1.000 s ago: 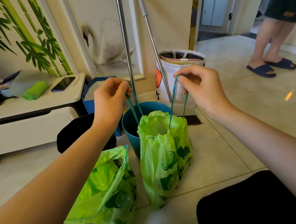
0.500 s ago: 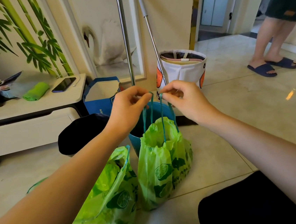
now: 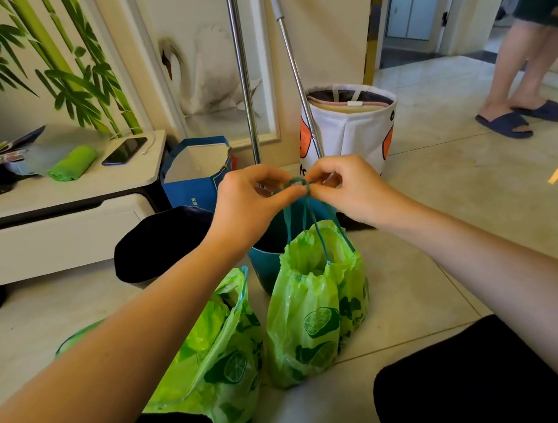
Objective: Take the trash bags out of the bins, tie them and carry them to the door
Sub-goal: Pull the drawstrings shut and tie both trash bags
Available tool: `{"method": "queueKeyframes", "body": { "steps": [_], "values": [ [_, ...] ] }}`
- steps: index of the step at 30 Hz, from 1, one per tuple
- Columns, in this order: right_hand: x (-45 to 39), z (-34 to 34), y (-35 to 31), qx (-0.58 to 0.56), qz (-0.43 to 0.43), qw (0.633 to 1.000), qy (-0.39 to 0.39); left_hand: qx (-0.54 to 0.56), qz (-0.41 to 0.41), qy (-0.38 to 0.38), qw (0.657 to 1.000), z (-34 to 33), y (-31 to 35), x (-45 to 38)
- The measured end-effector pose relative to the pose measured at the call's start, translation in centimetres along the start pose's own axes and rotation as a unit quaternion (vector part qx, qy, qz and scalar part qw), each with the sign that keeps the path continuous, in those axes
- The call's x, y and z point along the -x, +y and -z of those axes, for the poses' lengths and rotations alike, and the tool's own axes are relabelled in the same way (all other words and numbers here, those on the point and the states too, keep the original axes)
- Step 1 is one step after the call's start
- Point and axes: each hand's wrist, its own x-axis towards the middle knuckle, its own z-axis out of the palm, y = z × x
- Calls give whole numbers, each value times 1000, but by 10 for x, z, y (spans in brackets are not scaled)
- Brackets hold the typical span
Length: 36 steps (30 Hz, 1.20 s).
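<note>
The translucent green plastic trash bag printed with lime slices [image 3: 316, 314] stands upright on the pale tiled floor [image 3: 478, 224], just in front of the teal plastic bin [image 3: 269, 267]. Its mouth is gathered but not fully shut. Its teal drawstring cords [image 3: 297, 183] run up from the mouth to a meeting point between both hands.

Step in hand, as judged: tying this bag. The cords appear crossed or looped at the fingertips; whether a knot is formed cannot be told. Next move likely calls for pulling the loop ends apart to cinch the mouth, while the bag's own weight holds it down.

Left hand [image 3: 252, 203]: fingers curled, thumb and forefinger pinching the cord at its left side. Right hand [image 3: 344, 187]: likewise curled, pinching the cord at its right side. The fingertips of the two hands almost touch.

A second green lime-print bag [image 3: 217, 362] lies slumped to the left, mouth open, drawstring slack; untied. A dark round bin [image 3: 160, 241] stands behind the left forearm. Farther back: a blue paper carrier bag [image 3: 194, 172], a white fabric basket [image 3: 355, 127], two metal poles [image 3: 243, 77]. A second person's legs in dark slippers [image 3: 522, 116] stand near the doorway [image 3: 414, 0], well apart from the bags.
</note>
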Motion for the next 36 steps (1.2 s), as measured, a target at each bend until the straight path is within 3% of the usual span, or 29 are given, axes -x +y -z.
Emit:
{"method": "queueKeyframes", "body": {
  "steps": [3,6,10,18,24,29,36],
  "values": [
    [1,3,-1,-19,-10,1000,23,26,57,-36,997,-2,-17,2],
    [0,3,0,-46,-24,998,19,-2,115,-159,981,-16,-41,10],
    [-1,3,-3,-78,-38,996,15,-3,112,-248,962,-46,-54,18],
    [-1,1,-8,-81,-39,996,5,49,87,-185,978,-101,-64,26],
    [0,6,-13,-145,-49,988,16,39,68,-150,986,-116,-68,25],
    [-4,15,-10,-234,-52,967,84,27,138,-129,982,-112,-95,32],
    [-6,13,-8,-236,-71,959,140,-42,156,-206,965,-103,-94,45]
  ]
}}
